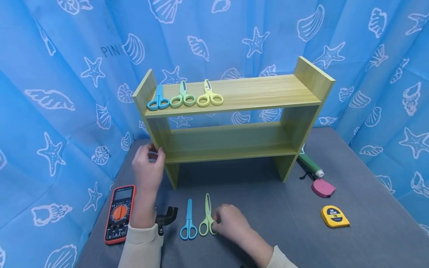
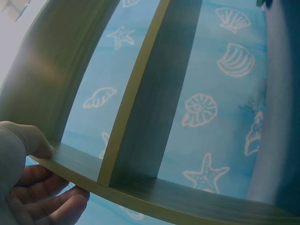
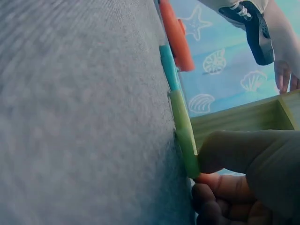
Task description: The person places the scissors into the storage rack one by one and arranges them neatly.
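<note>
My left hand (image 1: 149, 167) grips the left side panel of a two-tier wooden shelf (image 1: 234, 139); in the left wrist view, the thumb lies on one face and the fingers on the other. Low on the table, my right hand (image 1: 232, 223) pinches a handle loop of light green scissors (image 1: 207, 214) between thumb and fingers, as the right wrist view (image 3: 187, 145) shows the scissors lying flat. Blue scissors (image 1: 189, 221) lie just left of them. On the top board rest blue scissors (image 1: 159, 99), green scissors (image 1: 183, 96) and yellow scissors (image 1: 209, 96), side by side.
An orange-cased multimeter (image 1: 120, 214) lies beside my left forearm. Right of the shelf are a green tube (image 1: 310, 165), a pink tape measure (image 1: 323, 188) and a yellow tape measure (image 1: 334, 216). A blue shell-patterned curtain (image 1: 214, 37) hangs behind the grey table (image 1: 288, 238).
</note>
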`<state>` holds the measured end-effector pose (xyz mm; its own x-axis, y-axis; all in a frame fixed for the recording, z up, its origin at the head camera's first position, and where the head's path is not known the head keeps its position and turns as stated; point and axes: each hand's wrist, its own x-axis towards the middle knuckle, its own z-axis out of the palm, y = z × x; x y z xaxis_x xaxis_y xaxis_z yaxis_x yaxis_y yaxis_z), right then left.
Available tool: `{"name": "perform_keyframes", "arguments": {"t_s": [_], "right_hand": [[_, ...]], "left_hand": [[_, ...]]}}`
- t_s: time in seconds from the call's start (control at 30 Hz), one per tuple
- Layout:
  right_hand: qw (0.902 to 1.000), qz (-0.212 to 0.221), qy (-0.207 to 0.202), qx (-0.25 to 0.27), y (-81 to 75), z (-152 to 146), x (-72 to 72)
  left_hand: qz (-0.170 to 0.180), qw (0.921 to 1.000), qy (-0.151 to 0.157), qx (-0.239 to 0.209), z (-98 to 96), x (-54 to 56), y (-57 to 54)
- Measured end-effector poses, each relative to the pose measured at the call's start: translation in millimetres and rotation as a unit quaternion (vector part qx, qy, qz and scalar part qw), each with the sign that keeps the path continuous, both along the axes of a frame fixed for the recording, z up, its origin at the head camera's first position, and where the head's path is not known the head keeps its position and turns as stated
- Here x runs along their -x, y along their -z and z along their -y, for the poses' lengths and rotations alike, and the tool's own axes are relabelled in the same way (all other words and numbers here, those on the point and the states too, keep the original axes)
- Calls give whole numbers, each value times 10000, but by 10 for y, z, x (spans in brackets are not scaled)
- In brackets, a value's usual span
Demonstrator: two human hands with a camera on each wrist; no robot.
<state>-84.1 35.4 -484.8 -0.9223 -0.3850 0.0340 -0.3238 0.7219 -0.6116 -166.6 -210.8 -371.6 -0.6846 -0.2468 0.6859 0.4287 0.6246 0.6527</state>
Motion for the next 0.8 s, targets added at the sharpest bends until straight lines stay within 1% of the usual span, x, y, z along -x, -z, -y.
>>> {"name": "perform_keyframes", "arguments": {"t_s": [0.17, 0.3, 0.37, 0.4, 0.6, 0.8], "right_hand": [[9993, 151, 22, 328, -109, -113, -27], [9984, -27, -15, 556, -258, -252, -61], [9982, -157, -18, 571, -349, -318, -84], [9983, -153, -14, 567, -395, -351, -96], [9982, 72, 101, 584, -635, -540, -175], [9977, 96, 294, 607, -839, -722, -261]], "left_hand": [[38, 10000, 2, 6, -9, -3, 9], [65, 10000, -7, 23, -17, -12, 13], [53, 10000, 3, 22, -21, -13, 10], [28, 10000, 10, 26, -21, -12, 9], [-122, 9999, 37, 71, -15, -1, -5], [-65, 10000, 72, -20, -6, -11, -5]]}}
